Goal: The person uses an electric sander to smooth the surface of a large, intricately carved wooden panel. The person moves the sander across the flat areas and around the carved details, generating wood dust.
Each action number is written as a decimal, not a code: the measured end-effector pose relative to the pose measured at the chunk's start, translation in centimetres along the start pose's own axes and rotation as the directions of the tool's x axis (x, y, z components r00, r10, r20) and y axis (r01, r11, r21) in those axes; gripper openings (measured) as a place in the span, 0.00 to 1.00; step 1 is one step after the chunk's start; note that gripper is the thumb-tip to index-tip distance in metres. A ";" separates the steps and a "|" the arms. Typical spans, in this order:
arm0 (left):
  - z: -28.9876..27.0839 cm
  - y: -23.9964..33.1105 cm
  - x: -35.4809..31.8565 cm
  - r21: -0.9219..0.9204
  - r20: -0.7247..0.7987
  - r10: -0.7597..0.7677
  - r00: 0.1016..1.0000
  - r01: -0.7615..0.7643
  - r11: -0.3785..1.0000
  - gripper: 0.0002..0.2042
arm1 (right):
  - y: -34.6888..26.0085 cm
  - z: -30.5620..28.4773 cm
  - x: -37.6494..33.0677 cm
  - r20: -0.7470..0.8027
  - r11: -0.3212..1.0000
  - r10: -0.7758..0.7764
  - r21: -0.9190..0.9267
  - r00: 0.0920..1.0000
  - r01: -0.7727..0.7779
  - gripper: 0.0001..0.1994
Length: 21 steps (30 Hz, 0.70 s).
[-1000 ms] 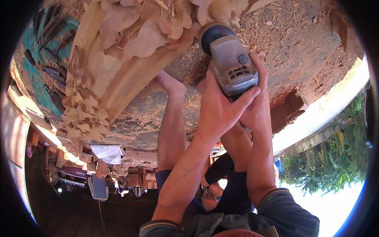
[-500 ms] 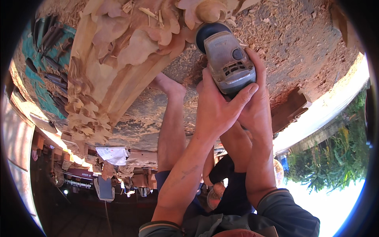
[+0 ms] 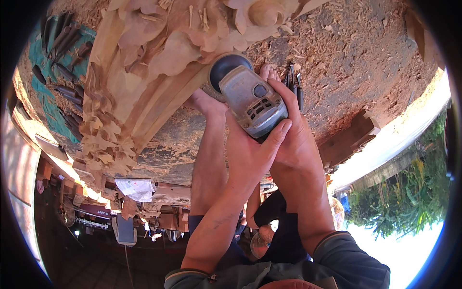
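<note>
Both my hands are wrapped around an angle grinder (image 3: 252, 101) with a worn grey gear head and a round dark pad (image 3: 228, 70). My left hand (image 3: 248, 151) grips its body from the left, and my right hand (image 3: 293, 137) from the right, thumbs close together. The pad lies at the lower edge of a large pale wood carving (image 3: 178, 55) with leaf shapes and scrolls; whether it touches the wood, I cannot tell. The grinder's rear is hidden in my hands.
Chisels with dark handles (image 3: 62, 41) lie on a green cloth (image 3: 41, 94) at the left. More slim dark tools (image 3: 299, 91) are right of the grinder. A brown carved piece (image 3: 351, 137) lies further right. Wood chips (image 3: 332, 53) cover the ground around my bare feet (image 3: 207, 102).
My hands have drawn the grinder left and toward me, from beside the scroll to the carving's lower edge. The dark tools and my right foot's toes have come into sight.
</note>
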<state>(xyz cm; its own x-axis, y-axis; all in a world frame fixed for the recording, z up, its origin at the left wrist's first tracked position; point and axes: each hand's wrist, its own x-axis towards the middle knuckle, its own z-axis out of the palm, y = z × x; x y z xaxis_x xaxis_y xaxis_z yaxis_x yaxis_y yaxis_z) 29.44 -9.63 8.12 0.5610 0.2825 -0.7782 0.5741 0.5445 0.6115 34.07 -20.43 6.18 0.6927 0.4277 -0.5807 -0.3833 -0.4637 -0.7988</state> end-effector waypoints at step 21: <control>-1.8 0.0 -0.2 0.067 -0.005 -0.100 0.995 0.101 0.993 0.40 | 1.3 1.5 -0.1 0.046 1.000 -0.021 0.016 0.999 0.020 0.48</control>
<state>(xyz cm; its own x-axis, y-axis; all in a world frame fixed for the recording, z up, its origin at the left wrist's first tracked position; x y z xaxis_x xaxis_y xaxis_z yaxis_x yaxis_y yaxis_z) 28.20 -8.28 8.00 0.4973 0.2305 -0.8364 0.6661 0.5163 0.5383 32.56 -19.90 4.97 0.6719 0.4725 -0.5704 -0.3789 -0.4424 -0.8128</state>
